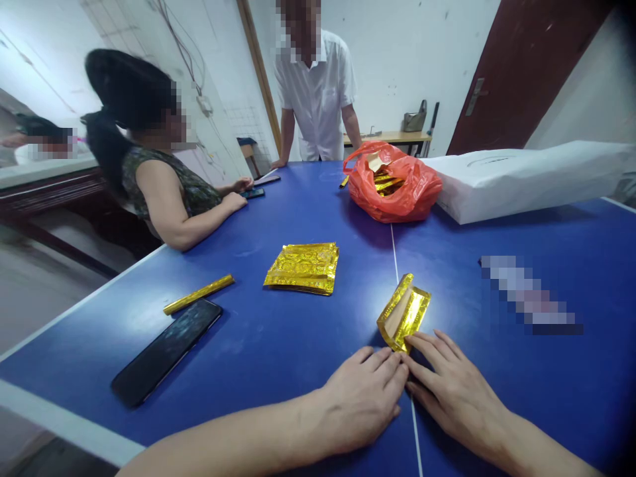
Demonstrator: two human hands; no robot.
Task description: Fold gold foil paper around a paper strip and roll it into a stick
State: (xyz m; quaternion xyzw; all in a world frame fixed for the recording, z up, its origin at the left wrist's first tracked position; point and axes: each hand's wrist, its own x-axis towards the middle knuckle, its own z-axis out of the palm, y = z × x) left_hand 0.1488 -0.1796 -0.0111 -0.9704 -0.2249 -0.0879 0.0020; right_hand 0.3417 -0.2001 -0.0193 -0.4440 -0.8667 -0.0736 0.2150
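Blue bench [238, 344], white line [415, 427] down it | left hand [365, 397]: fingers together at near end of gold sheet [413, 315], grip unclear | right hand [450, 377]: fingertips at same end, pinching or loose, cannot tell | sheet folded, flaps apart, right of gold stack [303, 268] | phone [166, 354], gold strip [199, 294] farther left | red bag [365, 189] beyond

Bright light glares off the blue table [258, 344], and the stretched edges seem slightly soft.
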